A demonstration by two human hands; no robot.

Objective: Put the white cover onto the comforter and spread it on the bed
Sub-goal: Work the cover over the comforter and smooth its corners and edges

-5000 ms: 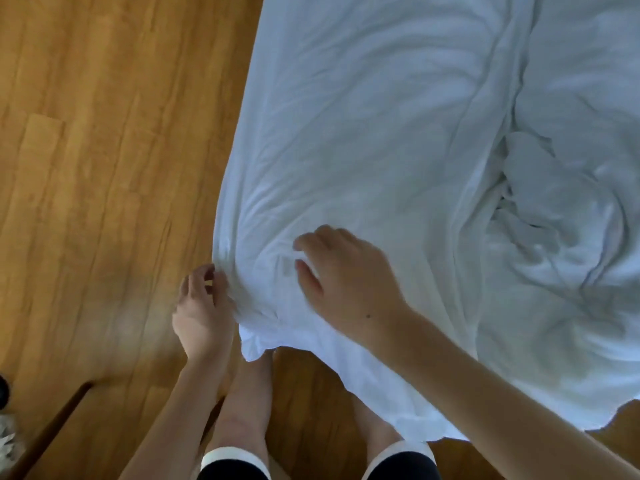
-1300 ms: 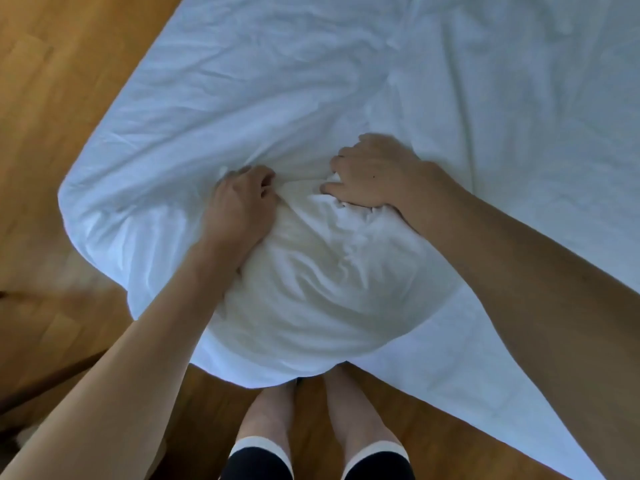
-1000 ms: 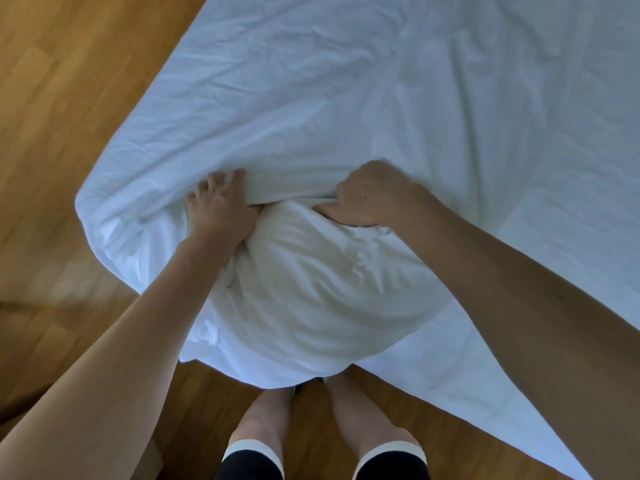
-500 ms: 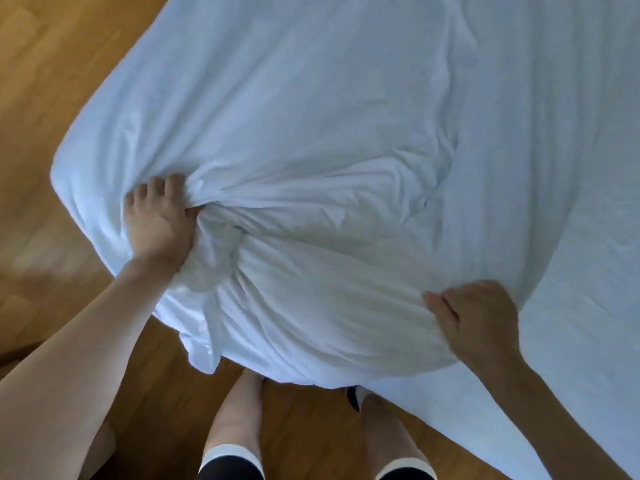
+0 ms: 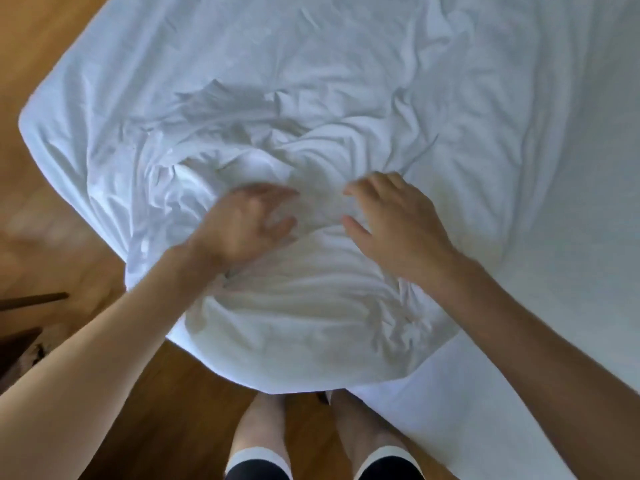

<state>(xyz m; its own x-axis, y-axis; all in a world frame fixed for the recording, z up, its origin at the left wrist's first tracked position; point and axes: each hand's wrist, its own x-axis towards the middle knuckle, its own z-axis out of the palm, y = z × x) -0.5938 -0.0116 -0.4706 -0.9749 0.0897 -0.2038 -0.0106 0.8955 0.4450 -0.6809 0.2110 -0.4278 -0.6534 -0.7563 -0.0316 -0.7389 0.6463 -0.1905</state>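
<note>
Hovering hands: both over the bunched corner of the white cover (image 5: 311, 98), near the bed's foot edge
Left hand (image 5: 242, 223): blurred, fingers spread and loosely bent, nothing gripped; cannot tell if it touches the fabric
Right hand (image 5: 391, 220): palm down, fingers relaxed and apart, nothing held, on or just above the fabric
Cover: white, spread across most of the bed, heavily creased around the hands
Comforter (image 5: 304, 327): brighter white puffy lump under and in front of both hands, bulging over the edge toward the person; cannot tell how far it sits inside the cover
Corner: cover's left corner (image 5: 45, 123) rounded, hanging toward the floor
Floor (image 5: 41, 209): wood planks, left and below
Legs: 2 bare shins (image 5: 263, 431) at the bed edge, dark shorts with white trim (image 5: 258, 460)
Dark object (image 5: 20, 344): far left edge, unclear what
</note>
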